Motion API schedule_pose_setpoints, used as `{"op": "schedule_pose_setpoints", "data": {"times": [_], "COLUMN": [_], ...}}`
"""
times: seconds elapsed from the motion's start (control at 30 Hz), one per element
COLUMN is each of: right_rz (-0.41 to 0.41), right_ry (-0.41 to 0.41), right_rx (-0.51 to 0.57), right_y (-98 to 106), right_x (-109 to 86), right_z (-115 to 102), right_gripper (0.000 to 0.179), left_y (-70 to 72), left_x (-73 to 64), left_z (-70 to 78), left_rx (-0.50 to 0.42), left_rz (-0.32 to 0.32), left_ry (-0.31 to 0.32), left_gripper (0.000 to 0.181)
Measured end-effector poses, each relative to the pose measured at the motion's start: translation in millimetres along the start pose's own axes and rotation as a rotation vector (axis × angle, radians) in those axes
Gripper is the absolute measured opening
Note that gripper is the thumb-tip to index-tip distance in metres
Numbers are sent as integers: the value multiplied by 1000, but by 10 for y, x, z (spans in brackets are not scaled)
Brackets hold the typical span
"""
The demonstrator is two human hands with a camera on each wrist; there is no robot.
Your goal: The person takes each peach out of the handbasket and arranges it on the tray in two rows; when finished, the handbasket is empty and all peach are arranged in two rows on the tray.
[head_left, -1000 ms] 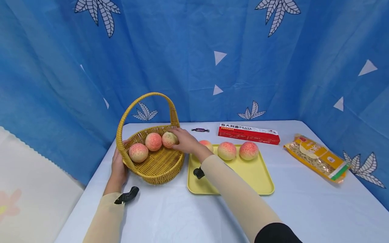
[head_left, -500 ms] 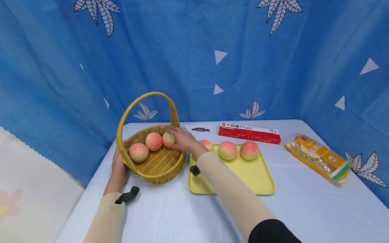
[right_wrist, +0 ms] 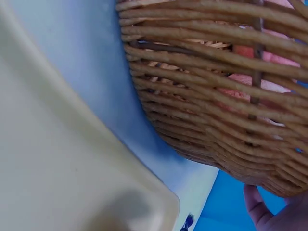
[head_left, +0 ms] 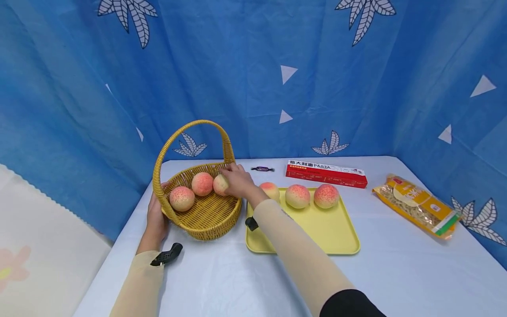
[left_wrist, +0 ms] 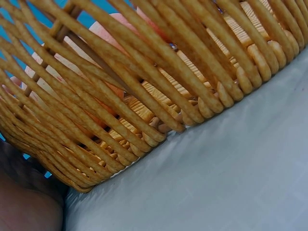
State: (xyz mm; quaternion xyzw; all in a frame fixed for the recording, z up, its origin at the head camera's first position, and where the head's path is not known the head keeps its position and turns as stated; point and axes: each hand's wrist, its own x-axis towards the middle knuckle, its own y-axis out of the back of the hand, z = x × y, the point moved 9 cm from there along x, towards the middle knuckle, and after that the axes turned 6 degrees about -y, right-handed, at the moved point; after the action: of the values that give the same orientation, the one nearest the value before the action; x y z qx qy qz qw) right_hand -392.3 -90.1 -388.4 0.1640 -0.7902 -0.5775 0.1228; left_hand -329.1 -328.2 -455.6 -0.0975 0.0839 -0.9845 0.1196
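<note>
A golden wicker basket (head_left: 214, 229) with a tall arched handle stands on the left of the table, holding three peaches. My left hand (head_left: 156, 218) grips the basket's left side, its fingertips at the rim; in the left wrist view the hand (left_wrist: 29, 202) shows dark at the lower left corner. Inside the basket lie a left peach (head_left: 181, 199) and a middle peach (head_left: 202, 184). The third peach (head_left: 219, 185) sits by the right rim, where my right hand (head_left: 239, 181) reaches over and holds it, covering its right side. Through the weave, the right wrist view shows pink fruit.
Right of the basket, a yellow tray (head_left: 340, 235) bears three more peaches along its back edge, under my right forearm. Behind it are a wrapped candy (head_left: 262, 169) and a red pasta box (head_left: 326, 175). An orange pasta bag (head_left: 417, 204) lies far right.
My right hand has shifted slightly up and right at the third peach, which has turned a little and shows more pink. The left hand stays on the basket.
</note>
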Motion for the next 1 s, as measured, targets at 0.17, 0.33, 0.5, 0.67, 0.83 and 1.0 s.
{"op": "schedule_pose_setpoints", "data": {"times": [0.17, 0.33, 0.5, 0.67, 0.83, 1.0], "right_rz": [19, 44, 52, 80, 121, 149], "right_ry": [-20, -20, -7, -10, -15, 2], "right_rx": [-8, 0, 28, 77, 177, 229], "right_y": [4, -1, -19, -16, 17, 28], "right_x": [-23, -34, -33, -40, -75, -118], "right_z": [-7, 4, 1, 24, 59, 79], "right_gripper": [73, 69, 66, 66, 73, 80], "left_y": [-7, -14, -2, -3, -9, -16], "left_x": [12, 20, 24, 18, 14, 1], "left_z": [-8, -13, -29, -33, -26, -21], "left_rx": [5, 8, 10, 15, 17, 15], "left_rz": [-3, -7, -2, -5, -5, -16], "left_ry": [9, 5, 11, 19, 17, 7], "left_gripper": [46, 43, 46, 48, 50, 50]}}
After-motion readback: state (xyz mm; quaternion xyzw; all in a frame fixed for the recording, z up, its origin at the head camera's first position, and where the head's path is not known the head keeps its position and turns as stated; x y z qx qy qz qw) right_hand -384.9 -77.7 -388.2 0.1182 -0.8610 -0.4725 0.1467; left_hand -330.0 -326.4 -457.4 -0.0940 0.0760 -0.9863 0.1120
